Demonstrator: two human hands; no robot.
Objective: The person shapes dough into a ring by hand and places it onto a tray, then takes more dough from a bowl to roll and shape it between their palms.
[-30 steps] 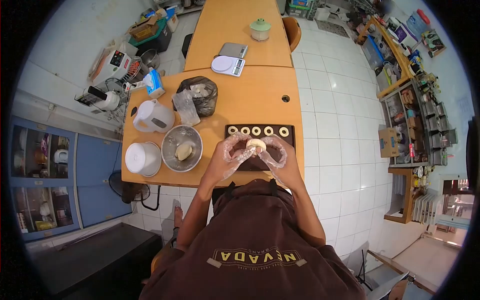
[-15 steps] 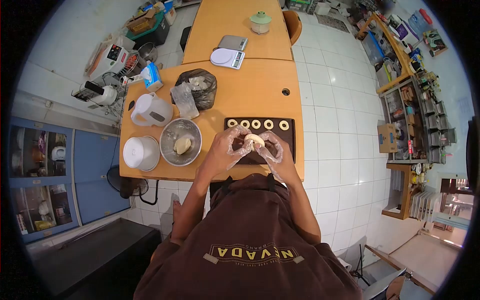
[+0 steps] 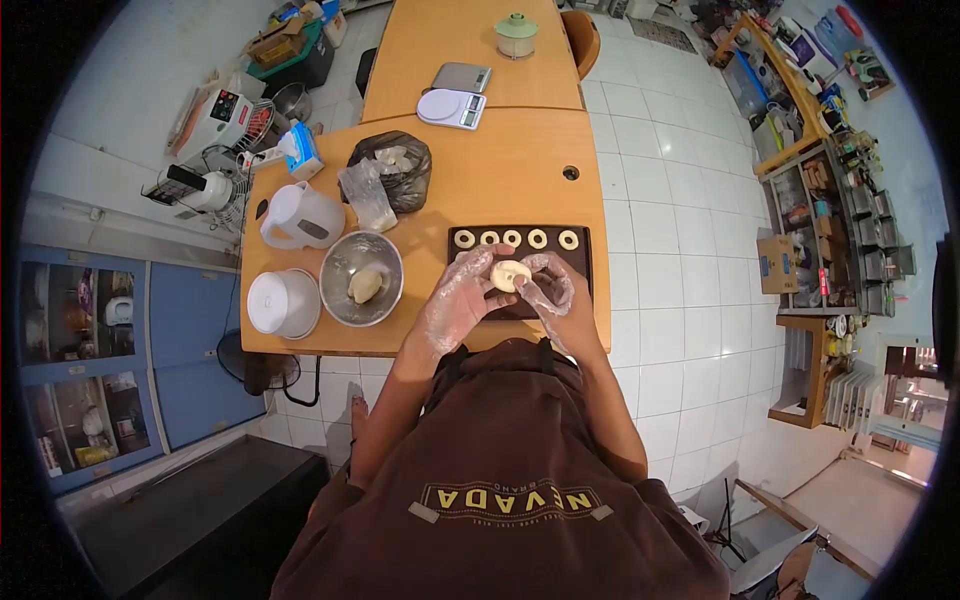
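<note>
At the wooden worktop (image 3: 500, 180), over a dark tray (image 3: 553, 240) by the near right corner, the left hand (image 3: 458, 302) and right hand (image 3: 564, 304) hold a dough ring (image 3: 507, 271) in half-curled, floury fingers (image 3: 500, 300).

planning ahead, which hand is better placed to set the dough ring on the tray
Probably right: the right hand grips the dough ring over the tray; the left hand lies partly beyond its left edge.

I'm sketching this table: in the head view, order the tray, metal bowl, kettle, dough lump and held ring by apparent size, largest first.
Tray
Metal bowl
Kettle
Dough lump and held ring: too alike to rank
</note>
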